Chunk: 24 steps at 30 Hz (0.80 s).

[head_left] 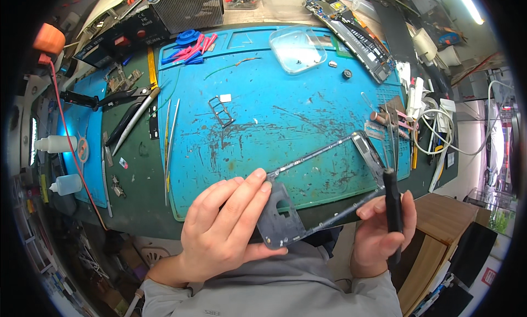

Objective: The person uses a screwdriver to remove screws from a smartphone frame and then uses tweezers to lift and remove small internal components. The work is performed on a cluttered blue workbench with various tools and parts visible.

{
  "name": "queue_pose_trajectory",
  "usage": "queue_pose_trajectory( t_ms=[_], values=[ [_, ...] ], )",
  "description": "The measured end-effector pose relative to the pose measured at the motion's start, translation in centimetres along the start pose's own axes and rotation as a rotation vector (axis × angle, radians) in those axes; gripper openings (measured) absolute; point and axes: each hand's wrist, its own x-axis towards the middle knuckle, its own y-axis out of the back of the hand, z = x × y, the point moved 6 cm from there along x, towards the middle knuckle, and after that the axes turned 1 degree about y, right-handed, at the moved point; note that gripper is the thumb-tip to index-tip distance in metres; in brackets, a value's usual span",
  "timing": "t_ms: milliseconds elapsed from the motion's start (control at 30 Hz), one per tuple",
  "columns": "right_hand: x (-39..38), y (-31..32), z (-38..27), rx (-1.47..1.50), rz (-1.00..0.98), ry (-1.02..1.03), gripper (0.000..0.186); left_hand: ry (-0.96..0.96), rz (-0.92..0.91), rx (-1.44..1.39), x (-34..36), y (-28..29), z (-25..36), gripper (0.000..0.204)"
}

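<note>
Close to my body I hold a dark phone frame, tilted above the near edge of the blue work mat. My left hand grips its broad left end, the thumb below and the fingers on top. In my right hand is a black rod-shaped tool, standing nearly upright between thumb and fingers. Its kind does not show clearly. That hand is also beside the frame's lower right rail, with fingertips close to or touching it. Through the frame's open middle the mat shows.
A small dark tray-like frame lies mid-mat. Clear plastic box, opened phone-like device and pink and blue pry tools are farther back. Tweezers lie right; pliers and white bottles left.
</note>
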Motion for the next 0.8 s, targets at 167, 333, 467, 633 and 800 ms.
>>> queue_pose_trajectory(
  t_ms=[167, 333, 467, 633, 800],
  values=[
    [1.2, -0.5, -0.8, -0.192, -0.179, 0.009, 0.054, -0.02, -0.021, 0.081, -0.1, 0.1, -0.1, 0.077],
    [2.2, -5.6, -4.8, -0.392, -0.29, 0.434, 0.052, -0.074, 0.18, -0.513, -1.6, 1.9, 0.8, 0.072],
    [0.8, -9.2, -6.5, -0.396, -0.361, 0.519, 0.036, 0.176, -0.027, -1.078, -3.3, -0.2, 1.7, 0.057],
    [2.5, -7.6, -6.9, -0.396, -0.45, 0.536, 0.044, 0.386, -0.021, -1.622, -3.7, -1.6, 2.2, 0.028],
    [8.7, -0.2, -0.6, -1.04, -0.256, 0.139, 0.056, 0.431, 0.128, -1.485, -3.5, 0.2, -0.6, 0.022]
  ],
)
